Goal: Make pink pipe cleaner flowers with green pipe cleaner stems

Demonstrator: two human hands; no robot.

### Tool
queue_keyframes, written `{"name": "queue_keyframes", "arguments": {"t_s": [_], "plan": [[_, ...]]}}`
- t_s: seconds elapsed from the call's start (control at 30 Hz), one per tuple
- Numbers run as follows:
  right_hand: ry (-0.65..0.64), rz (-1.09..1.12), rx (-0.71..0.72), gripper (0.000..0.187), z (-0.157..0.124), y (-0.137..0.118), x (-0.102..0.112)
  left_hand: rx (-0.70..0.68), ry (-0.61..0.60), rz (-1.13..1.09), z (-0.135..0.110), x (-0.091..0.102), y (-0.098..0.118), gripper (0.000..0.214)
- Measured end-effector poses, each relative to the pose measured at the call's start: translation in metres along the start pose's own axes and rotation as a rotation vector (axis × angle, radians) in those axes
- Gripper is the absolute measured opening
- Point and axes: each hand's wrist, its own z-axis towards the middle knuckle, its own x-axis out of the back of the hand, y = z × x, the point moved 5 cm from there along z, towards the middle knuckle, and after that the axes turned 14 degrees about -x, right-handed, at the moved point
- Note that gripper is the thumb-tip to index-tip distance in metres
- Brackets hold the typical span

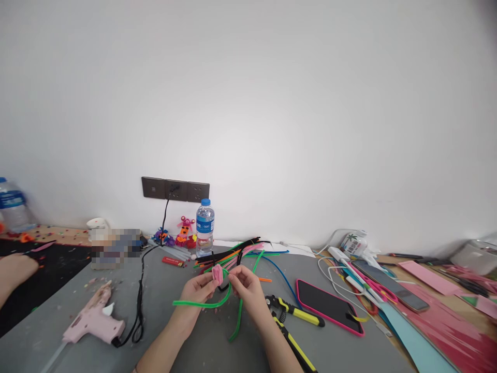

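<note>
Head view: left hand (196,291) has thumb and fingers closed on a pink piece (218,274), compact and ridged, raised above the grey mat (161,290); right hand (245,286), fingertips together, pinches a fuzzy green stem (202,304) that bends beside the pink piece, one end reaching left across the left hand. Yellow-and-black pliers (305,315) crowd the right forearm; open mat lies between the left forearm and a pink glue gun (95,326). Farther out, coloured stems (229,255) lie beside a water bottle (205,228), wall (248,129) behind
</note>
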Motion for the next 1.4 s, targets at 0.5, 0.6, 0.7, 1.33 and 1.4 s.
{"name": "queue_keyframes", "arguments": {"t_s": [0.5, 0.6, 0.7, 1.33, 1.4], "plan": [[-0.042, -0.015, -0.149, 0.051, 0.002, 0.013, -0.004, -0.041, -0.064, 0.144, 0.009, 0.008, -0.021, 0.059], [-0.045, -0.016, -0.143, 0.050, 0.001, 0.012, -0.004, -0.042, -0.097, 0.146, 0.009, 0.007, -0.021, 0.058], [-0.044, -0.002, -0.154, 0.048, 0.001, 0.010, 0.000, -0.072, -0.083, 0.145, 0.007, 0.006, -0.016, 0.053], [-0.365, -0.111, -0.274, 0.036, -0.018, -0.002, -0.004, -0.297, -0.171, 0.357, 0.012, 0.011, 0.007, 0.039], [-0.365, -0.116, -0.277, 0.037, -0.019, -0.004, -0.003, -0.313, -0.181, 0.384, 0.011, 0.010, 0.010, 0.038]]}}
